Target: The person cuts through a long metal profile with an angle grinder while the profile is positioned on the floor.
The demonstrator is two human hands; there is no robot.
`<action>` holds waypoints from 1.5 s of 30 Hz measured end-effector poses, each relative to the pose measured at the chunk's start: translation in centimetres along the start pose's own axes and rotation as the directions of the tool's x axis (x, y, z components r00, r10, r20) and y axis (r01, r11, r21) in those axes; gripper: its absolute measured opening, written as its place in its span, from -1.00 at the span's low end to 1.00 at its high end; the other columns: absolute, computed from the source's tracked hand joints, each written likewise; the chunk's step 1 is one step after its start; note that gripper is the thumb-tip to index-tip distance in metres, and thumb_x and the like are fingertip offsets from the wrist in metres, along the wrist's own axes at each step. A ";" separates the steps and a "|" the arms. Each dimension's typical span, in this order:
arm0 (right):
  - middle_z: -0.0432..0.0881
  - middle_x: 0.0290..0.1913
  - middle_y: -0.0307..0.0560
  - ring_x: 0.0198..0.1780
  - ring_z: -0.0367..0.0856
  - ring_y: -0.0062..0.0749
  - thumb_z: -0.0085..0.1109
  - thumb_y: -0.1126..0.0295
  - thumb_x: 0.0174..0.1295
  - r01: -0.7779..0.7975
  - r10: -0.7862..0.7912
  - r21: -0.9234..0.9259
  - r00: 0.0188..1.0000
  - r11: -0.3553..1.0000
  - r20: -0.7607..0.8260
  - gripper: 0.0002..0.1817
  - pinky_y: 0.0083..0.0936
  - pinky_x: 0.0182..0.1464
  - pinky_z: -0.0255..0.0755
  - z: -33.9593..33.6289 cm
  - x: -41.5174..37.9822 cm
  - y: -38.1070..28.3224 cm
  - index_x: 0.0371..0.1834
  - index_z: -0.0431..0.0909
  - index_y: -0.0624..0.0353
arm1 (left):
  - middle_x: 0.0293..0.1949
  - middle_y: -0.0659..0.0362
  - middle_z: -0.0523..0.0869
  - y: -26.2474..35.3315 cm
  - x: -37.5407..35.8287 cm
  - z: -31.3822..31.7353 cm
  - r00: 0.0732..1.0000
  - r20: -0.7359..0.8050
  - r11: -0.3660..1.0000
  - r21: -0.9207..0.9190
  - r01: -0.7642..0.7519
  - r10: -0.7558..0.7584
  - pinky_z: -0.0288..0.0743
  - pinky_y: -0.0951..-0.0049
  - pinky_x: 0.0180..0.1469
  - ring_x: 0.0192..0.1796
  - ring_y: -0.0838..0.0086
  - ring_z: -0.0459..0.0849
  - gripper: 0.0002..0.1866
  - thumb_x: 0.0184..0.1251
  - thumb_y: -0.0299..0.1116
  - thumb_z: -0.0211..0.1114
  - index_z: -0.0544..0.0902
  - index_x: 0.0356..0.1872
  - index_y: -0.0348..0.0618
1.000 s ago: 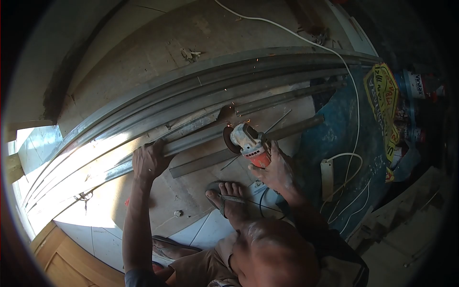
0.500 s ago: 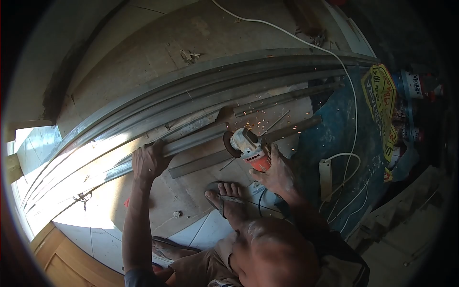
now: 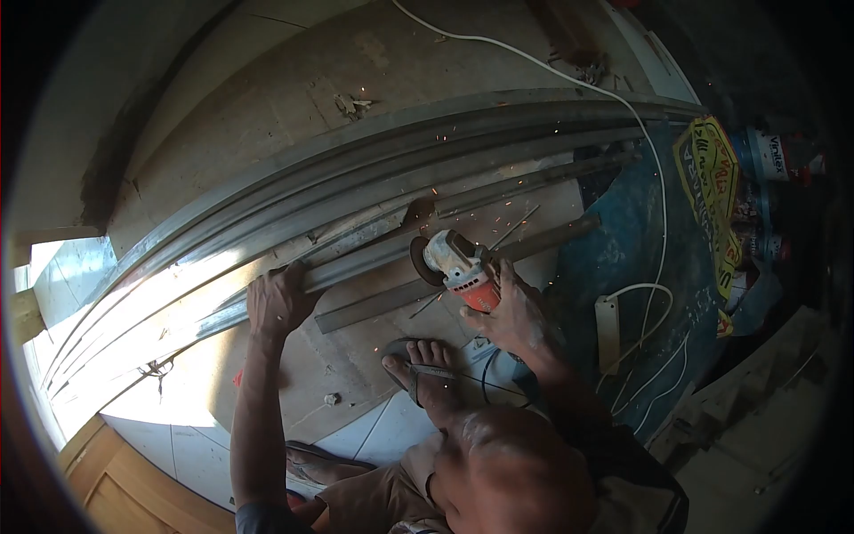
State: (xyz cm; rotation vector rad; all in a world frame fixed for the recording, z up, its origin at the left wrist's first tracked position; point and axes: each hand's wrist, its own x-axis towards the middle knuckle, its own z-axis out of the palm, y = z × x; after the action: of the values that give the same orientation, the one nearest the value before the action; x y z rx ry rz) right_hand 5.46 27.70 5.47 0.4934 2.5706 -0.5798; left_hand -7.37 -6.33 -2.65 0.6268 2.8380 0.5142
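My left hand (image 3: 278,301) is closed around a long metal profile (image 3: 360,265), one of several lying on the floor. In my right hand (image 3: 514,316) is an orange and grey angle grinder (image 3: 471,278), gripped by its orange body. The grinder's disc (image 3: 423,261) is at the right end of the held profile; whether it touches the metal is hard to tell. Sparks are scattered above and around the disc. Just below the held piece lies a shorter metal piece (image 3: 378,305).
Long metal profiles (image 3: 427,133) curve across the floor behind the hands. A white cable (image 3: 658,178) runs down the right side to a power strip (image 3: 607,334). Farther right are a yellow printed sheet (image 3: 709,182) and paint cans (image 3: 770,158). My sandalled foot (image 3: 427,365) is close below the grinder.
The grinder and my right hand have shifted slightly left, and the sparks are fewer and more spread out. My left hand has kept its grip on the profile.
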 end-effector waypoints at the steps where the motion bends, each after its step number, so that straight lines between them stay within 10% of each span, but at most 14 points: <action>1: 0.60 0.19 0.37 0.16 0.67 0.14 0.46 -0.02 0.06 0.007 -0.007 0.012 1.000 1.000 -0.031 0.07 -0.16 0.21 0.55 1.0 -0.5 1.0 0.47 0.16 0.50 | -0.50 0.03 0.76 0.1 0.0 -0.2 1.000 0.001 1.000 0.002 0.001 -0.001 0.55 0.18 -0.43 -0.46 0.11 0.78 -0.56 0.18 0.11 0.53 0.75 -0.22 -0.07; 12: 0.53 0.25 0.36 0.26 0.58 0.18 0.45 0.02 0.06 -0.066 0.089 0.216 0.991 0.974 -0.097 0.03 -0.12 0.27 0.50 1.7 -0.9 3.8 0.49 0.15 0.39 | -0.54 0.00 0.74 0.3 0.3 -0.6 0.998 0.067 1.000 -0.017 0.017 -0.016 0.58 0.15 -0.42 -0.48 0.04 0.75 -0.57 0.17 0.08 0.54 0.74 -0.32 -0.12; 45: 0.59 0.20 0.22 0.19 0.67 0.03 0.58 0.12 -0.04 0.117 -0.128 -0.072 0.977 0.990 -0.168 0.01 -0.17 0.20 0.56 1.3 5.9 3.6 0.43 0.23 0.36 | -0.47 0.01 0.78 1.1 0.6 -1.1 0.994 0.088 0.998 -0.011 0.066 -0.065 0.60 0.11 -0.33 -0.39 0.04 0.78 -0.59 0.12 0.04 0.57 0.79 -0.23 -0.08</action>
State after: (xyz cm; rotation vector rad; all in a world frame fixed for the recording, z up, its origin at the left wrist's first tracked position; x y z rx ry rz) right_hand 2.56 31.48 0.35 0.3803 2.7900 -0.5173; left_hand -7.77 -5.49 -1.31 0.5376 2.7597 0.4827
